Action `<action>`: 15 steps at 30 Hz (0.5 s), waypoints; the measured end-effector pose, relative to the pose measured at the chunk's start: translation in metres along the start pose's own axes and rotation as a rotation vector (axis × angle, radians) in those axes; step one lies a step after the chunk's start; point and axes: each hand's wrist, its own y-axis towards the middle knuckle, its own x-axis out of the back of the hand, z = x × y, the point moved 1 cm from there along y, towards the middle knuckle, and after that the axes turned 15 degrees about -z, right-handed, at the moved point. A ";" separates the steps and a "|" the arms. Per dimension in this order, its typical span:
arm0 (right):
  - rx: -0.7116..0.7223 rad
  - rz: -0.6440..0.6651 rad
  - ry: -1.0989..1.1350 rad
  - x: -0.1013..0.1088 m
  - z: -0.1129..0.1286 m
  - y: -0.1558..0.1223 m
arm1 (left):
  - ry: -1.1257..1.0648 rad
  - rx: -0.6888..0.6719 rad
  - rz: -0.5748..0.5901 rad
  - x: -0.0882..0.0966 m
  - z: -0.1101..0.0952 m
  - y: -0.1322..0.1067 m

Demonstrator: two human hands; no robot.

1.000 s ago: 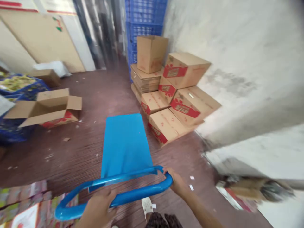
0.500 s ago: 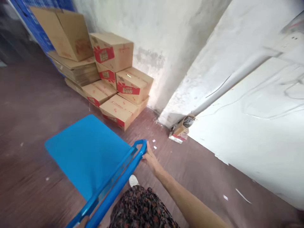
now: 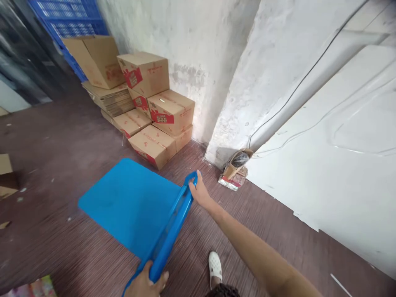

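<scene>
A blue flat platform trolley [image 3: 126, 204] stands on the dark reddish floor with nothing on its deck. My right hand [image 3: 199, 193] is wrapped round the far corner of its blue handle bar [image 3: 173, 229], arm stretched out. At the bottom edge my left hand [image 3: 145, 284] grips the near end of the same bar. A stack of sealed cardboard boxes with red labels [image 3: 154, 115] sits just beyond the trolley against the white wall.
An open empty carton [image 3: 93, 60] rests on a pile of flattened cardboard [image 3: 111, 101], with blue crates [image 3: 66, 20] behind. A crumpled box with a dark bag [image 3: 235, 169] lies at the wall corner. My white shoe [image 3: 215, 266] is on the floor. Cardboard scraps lie at left.
The view swung right, then settled back a little. The trolley turned so its handle now runs diagonally, nearer the box stack. Both hands kept hold of the bar.
</scene>
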 end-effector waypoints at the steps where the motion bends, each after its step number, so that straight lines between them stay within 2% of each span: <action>1: 0.003 -0.004 -0.015 0.016 -0.007 0.016 | -0.024 -0.002 -0.010 -0.014 -0.025 -0.008; 4: -0.052 0.020 -0.122 0.065 -0.022 0.058 | -0.161 0.057 0.033 -0.053 -0.102 -0.032; 6: -0.104 0.021 -0.197 0.096 -0.028 0.074 | -0.333 0.087 0.105 -0.078 -0.151 -0.046; 8: -0.106 0.018 -0.241 0.123 -0.037 0.075 | -0.506 0.063 0.143 -0.104 -0.196 -0.058; 11: -0.026 0.024 -0.334 0.159 -0.057 0.059 | -0.694 0.048 0.172 -0.144 -0.256 -0.068; 13: 0.014 -0.003 -0.419 0.183 -0.075 0.053 | -0.767 0.062 0.227 -0.171 -0.294 -0.073; 15: 0.022 -0.053 -0.500 0.209 -0.091 0.058 | -0.809 0.069 0.274 -0.194 -0.332 -0.077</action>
